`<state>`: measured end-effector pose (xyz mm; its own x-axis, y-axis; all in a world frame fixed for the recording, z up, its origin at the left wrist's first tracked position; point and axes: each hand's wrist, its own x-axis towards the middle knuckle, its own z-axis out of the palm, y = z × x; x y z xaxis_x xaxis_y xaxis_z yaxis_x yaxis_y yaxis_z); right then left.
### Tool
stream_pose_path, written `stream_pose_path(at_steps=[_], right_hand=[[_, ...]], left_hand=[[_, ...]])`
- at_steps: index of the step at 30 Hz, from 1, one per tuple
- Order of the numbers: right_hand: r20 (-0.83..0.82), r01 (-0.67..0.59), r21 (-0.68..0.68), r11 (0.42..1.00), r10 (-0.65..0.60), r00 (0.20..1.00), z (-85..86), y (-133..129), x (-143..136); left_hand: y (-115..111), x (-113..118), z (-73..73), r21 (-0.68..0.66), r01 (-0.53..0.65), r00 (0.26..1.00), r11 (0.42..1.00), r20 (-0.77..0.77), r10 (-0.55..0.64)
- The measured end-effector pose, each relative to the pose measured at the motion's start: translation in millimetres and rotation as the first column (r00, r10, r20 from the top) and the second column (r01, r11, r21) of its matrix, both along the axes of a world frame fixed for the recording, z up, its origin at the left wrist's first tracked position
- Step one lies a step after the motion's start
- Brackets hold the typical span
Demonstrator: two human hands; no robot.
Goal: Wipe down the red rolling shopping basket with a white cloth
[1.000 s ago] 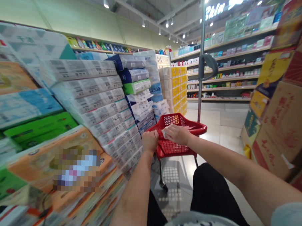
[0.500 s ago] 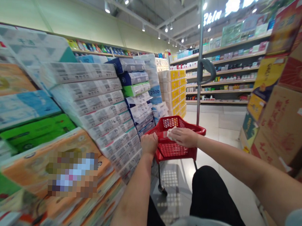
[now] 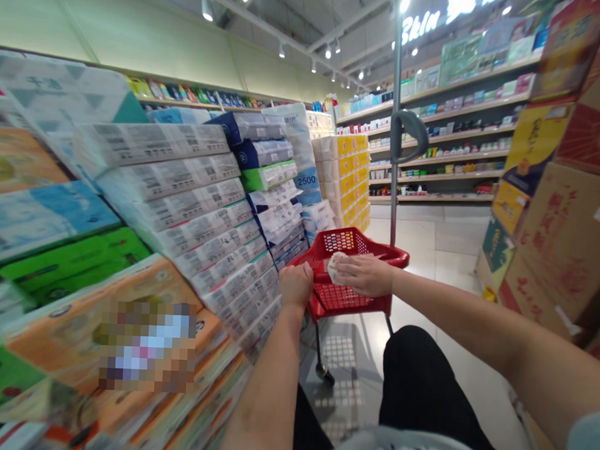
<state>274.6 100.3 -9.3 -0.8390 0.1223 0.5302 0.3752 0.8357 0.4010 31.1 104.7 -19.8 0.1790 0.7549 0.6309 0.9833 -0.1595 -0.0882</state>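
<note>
Red plastic shopping cart with latticed walls (image 3: 344,301): upright at 12 to 1 o'clock, just ahead of the person's knees; a dark wheel (image 3: 324,374) shows beneath its left side.
Left hand (image 3: 297,283): fingers curled closed over the cart's near left corner, at 12 o'clock; this hold probably steadies a frame that could roll.
Right hand (image 3: 367,274): just to the 3 o'clock side of the left, over the near bar, fingers drawn together on a crumpled white wad (image 3: 336,266), perhaps tissue or cloth.
White wad: bunched at the right fingertips, on the side toward the left hand; it seems held flat-handed so the fingers can press it to the red plastic, though the contact beneath is hidden.
Grey metal pole with a looped grey fitting (image 3: 414,137): upright at 1 o'clock, beyond the hands; whether it joins the cart cannot be told.
White plastic-wrapped packs (image 3: 201,204): layered at 10 to 11 o'clock, flat faces together, likely for a stable pile.
Orange pack (image 3: 91,322): lower, at 9 to 10 o'clock.
Brown cardboard cartons (image 3: 567,243): stacked at 2 o'clock, across the pale floor (image 3: 460,265).
</note>
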Motion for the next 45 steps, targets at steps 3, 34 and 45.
stream_pose_path(at_steps=[3, 34, 45], right_hand=[[0.029, -0.030, -0.019, 0.999, 0.031, 0.999, 4.2, -0.9, 2.4], [-0.564, 0.231, -0.191, 0.954, -0.299, 0.770, -33.4, -43.9, -30.1], [-0.534, 0.258, -0.245, 0.935, -0.352, 0.769, -19.1, -40.1, -37.8]], left_hand=[[-1.2, -1.9, 0.9, -0.025, 0.010, 1.000, 1.000, 0.003, -0.010], [-3.8, -6.5, -1.3, 0.029, 0.009, 1.000, 1.000, 0.017, -0.010], [-3.5, -8.5, -1.9, 0.013, 0.019, 1.000, 1.000, 0.019, -0.020]])
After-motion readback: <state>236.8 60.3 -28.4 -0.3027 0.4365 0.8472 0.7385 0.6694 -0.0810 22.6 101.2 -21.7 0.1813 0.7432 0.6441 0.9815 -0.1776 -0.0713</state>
